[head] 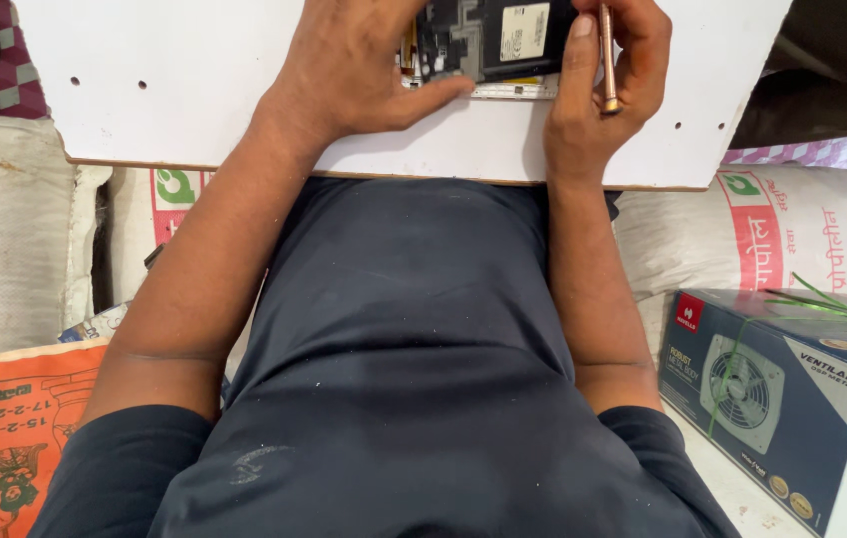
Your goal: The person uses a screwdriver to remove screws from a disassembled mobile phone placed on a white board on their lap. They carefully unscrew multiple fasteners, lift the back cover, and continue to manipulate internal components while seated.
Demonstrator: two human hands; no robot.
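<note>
White board (194,60) at twelve o'clock, drilled with small holes, brown along the near edge, bearing an opened phone (488,40) at about one o'clock. Back cover off, dark innards and a black battery with a pale label exposed, silver rim along the near side. Left hand (354,65) laid over the phone's left part, fingers curled down onto it, thumb stretched right along the silver rim, pressing it to the board. Right hand (608,70) at the phone's right edge, fingers closed around a slim copper-coloured tool (608,55), held upright, its near end poking out below the fingers; thumb flat against the phone's right side. Tip of the tool out of view past the top edge, so contact with the phone impossible to tell. Both forearms running from six o'clock up to the board, over a dark navy shirt (414,379) filling the centre. At three o'clock, pale woven sacks (802,229) with red print, just beyond the board's near edge. At four o'clock, a dark blue carton (792,399) picturing a vent fan, thin green strap (832,299) lying across its top. At nine o'clock, another off-white sack (5,229); at seven o'clock, an orange printed bag (5,428) beside the left elbow. At eleven o'clock, a checked maroon cloth (5,70) beyond the board's corner.
</note>
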